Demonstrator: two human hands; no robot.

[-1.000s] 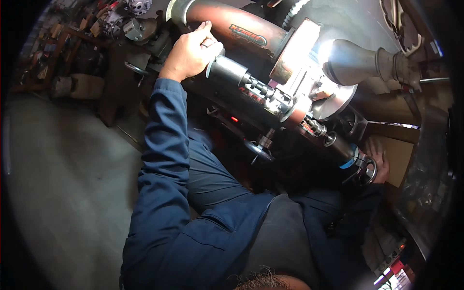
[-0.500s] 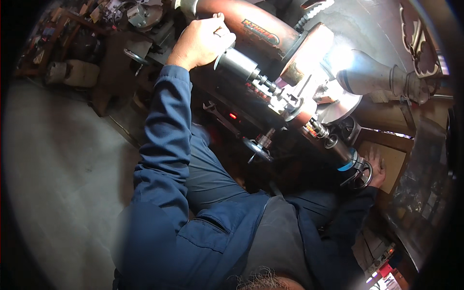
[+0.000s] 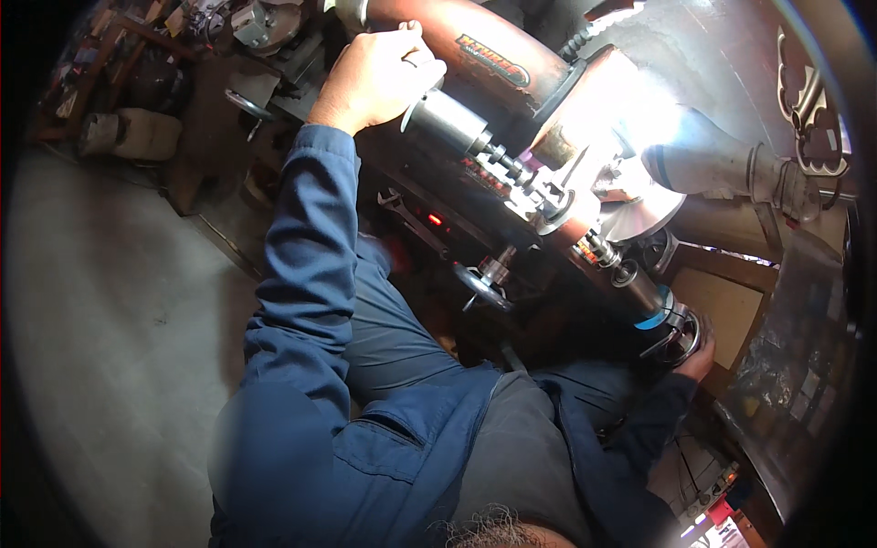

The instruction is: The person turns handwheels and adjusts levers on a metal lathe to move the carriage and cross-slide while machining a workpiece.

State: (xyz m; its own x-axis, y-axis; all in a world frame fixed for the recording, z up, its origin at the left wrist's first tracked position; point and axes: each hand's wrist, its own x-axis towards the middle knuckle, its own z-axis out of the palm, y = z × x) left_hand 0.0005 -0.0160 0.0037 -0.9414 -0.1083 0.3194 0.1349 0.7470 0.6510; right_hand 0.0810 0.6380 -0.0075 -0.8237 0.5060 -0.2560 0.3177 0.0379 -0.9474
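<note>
My left hand (image 3: 376, 75) is at the upper end of a shiny metal cylinder (image 3: 448, 121) on the machine, its fingers curled; what they close on is hidden. From that cylinder a stepped metal shaft (image 3: 508, 166) runs down to the right into the brightly lit middle, where a grinding wheel (image 3: 647, 212) shows partly. Beyond it, a second cylinder (image 3: 637, 285) with a blue band carries a chrome ring-shaped handwheel (image 3: 692, 345) at its end. My right hand (image 3: 700, 358) wraps the outer side of this handwheel, fingers partly hidden behind it.
A reddish-brown machine housing (image 3: 448, 27) lies behind the shaft. Another handwheel (image 3: 482, 287) juts toward my knees, and a wrench (image 3: 411, 219) lies on the machine's front. At right stand a pale lamp or hose arm (image 3: 703, 160) and a board (image 3: 722, 306). Grey floor (image 3: 119, 301) spreads at left.
My right hand has come from lying spread on the board beside the chrome handwheel to its rim. My left hand stays at the upper cylinder. The view has shifted slightly.
</note>
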